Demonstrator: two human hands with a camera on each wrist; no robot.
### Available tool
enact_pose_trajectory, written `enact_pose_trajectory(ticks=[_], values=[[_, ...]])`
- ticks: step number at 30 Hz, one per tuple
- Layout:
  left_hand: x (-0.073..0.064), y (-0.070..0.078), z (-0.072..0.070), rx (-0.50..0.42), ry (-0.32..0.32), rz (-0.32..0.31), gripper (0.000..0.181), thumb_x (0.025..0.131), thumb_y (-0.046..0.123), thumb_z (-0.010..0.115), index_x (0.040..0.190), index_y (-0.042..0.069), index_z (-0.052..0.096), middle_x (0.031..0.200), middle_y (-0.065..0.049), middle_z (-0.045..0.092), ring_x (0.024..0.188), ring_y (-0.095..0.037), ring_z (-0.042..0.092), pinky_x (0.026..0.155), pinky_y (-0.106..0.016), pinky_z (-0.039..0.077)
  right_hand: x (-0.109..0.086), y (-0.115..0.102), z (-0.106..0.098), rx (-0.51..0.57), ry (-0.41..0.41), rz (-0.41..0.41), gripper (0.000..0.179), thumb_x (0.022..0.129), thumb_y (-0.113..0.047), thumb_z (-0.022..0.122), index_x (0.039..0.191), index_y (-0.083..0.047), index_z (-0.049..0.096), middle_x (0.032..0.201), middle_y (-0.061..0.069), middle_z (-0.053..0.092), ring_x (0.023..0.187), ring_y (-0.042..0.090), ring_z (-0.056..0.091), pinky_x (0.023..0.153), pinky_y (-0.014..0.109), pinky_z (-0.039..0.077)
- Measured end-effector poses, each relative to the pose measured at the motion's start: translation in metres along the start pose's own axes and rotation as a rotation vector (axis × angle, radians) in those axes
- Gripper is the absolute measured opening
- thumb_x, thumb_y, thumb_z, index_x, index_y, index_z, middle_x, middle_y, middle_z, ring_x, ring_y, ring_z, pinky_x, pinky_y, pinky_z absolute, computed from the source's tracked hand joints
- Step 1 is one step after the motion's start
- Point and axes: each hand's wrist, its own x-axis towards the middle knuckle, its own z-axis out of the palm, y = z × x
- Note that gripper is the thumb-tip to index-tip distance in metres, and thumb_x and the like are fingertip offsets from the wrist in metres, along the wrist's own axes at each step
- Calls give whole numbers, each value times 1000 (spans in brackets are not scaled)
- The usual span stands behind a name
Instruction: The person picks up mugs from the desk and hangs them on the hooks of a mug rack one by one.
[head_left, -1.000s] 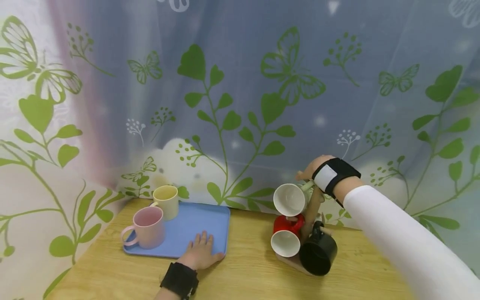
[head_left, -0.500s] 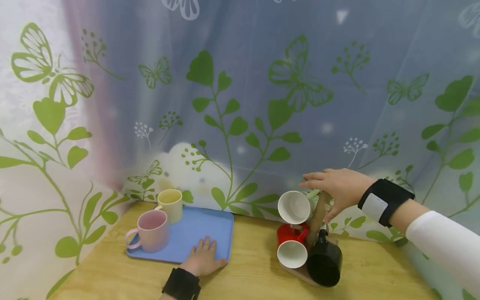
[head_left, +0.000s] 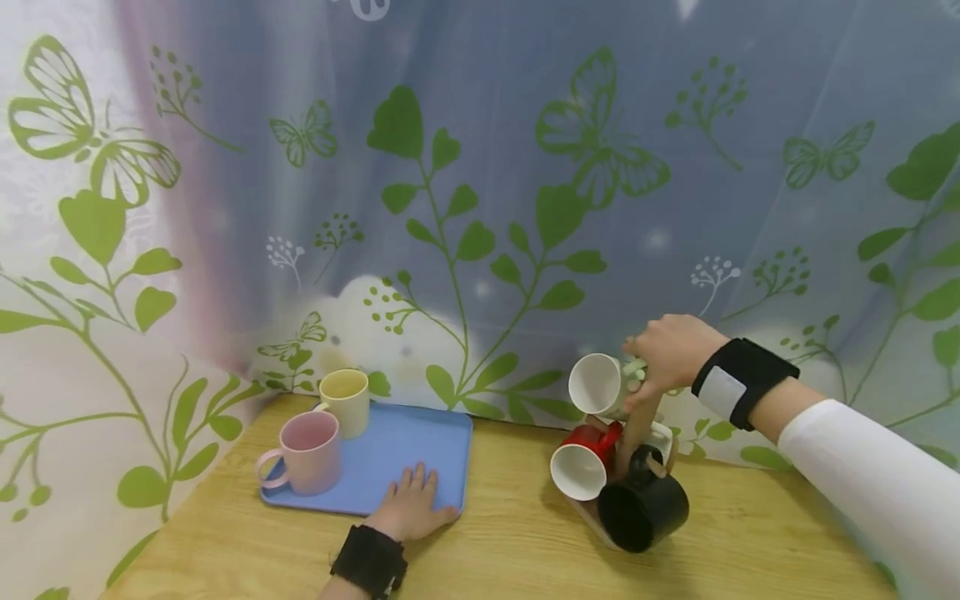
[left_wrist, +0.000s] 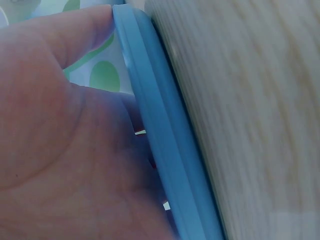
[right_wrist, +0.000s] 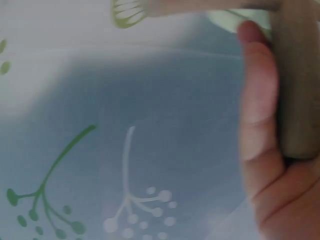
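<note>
My left hand (head_left: 411,508) lies with straight fingers on the near right corner of a blue tray (head_left: 397,425); its thumb tip meets the tray rim (left_wrist: 155,100) in the left wrist view. My right hand (head_left: 675,350) grips the top of a wooden mug rack (head_left: 634,425), its thumb (right_wrist: 260,100) along the post in the right wrist view. Beside the fingers hangs a pale green mug (head_left: 595,383), handle towards the hand. Below it hang a red mug (head_left: 585,454) with white inside and a black mug (head_left: 645,508). The far fingers are hidden.
A pink mug (head_left: 311,458) and a yellow mug (head_left: 347,404) stand upright on the left of the tray. Behind the black mug, part of a whitish mug (head_left: 660,440) shows. A printed curtain (head_left: 480,208) hangs behind the wooden table (head_left: 510,517).
My right hand went from over the rack to the right, then back in and closed round its top. The rack has turned a little, revealing the whitish mug. My left hand stays on the tray.
</note>
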Motion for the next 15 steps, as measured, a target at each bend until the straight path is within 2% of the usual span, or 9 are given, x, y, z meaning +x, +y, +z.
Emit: enact_pose_trajectory(ticks=[4,6,7,9,10,12,15], values=[[2,-4,2,9,10,-6,80,90,50,52,140,-11,35,149,-37,23,135,-52,17,109,-66,18,10,-8,-3,26,-61,164,69,59,-79,61,67,-11,67,63,4,64,53,21,56,50,42,53],[3,-5,3,9,12,-5,81,90,50,52,140,-11,35,149,-37,23,135,-52,17,109,-66,19,15,-8,-1,20,-120,266,71,62,-81,56,62,-10,64,60,7,61,52,23,54,48,40,51],[3,-6,4,7,12,-4,81,90,50,52,140,-11,35,149,-37,23,135,-52,17,109,-66,18,17,-8,-1,15,-160,314,76,64,-83,52,67,-9,68,65,10,64,53,24,54,48,41,52],[4,-6,5,-1,6,-5,81,90,51,52,140,-11,34,149,-36,22,135,-52,16,109,-66,18,21,-5,2,14,-244,413,88,68,-85,45,89,-4,73,81,21,69,58,27,57,52,42,54],[4,-6,5,-4,3,-4,82,89,50,52,141,-11,34,149,-36,22,135,-52,16,109,-66,18,22,-3,2,37,-284,477,93,69,-84,44,102,-1,71,93,28,68,64,32,60,55,43,55],[4,-5,4,-11,-7,-11,82,90,51,52,141,-10,34,150,-36,21,136,-51,15,110,-66,18,25,1,2,96,-362,579,104,72,-82,42,124,6,58,117,38,57,81,41,61,66,48,56],[3,-4,3,-5,-7,-14,82,89,51,52,141,-9,34,150,-35,22,136,-50,16,110,-65,18,26,10,1,243,-437,673,112,75,-78,45,135,16,38,135,46,35,107,54,49,86,58,49]])
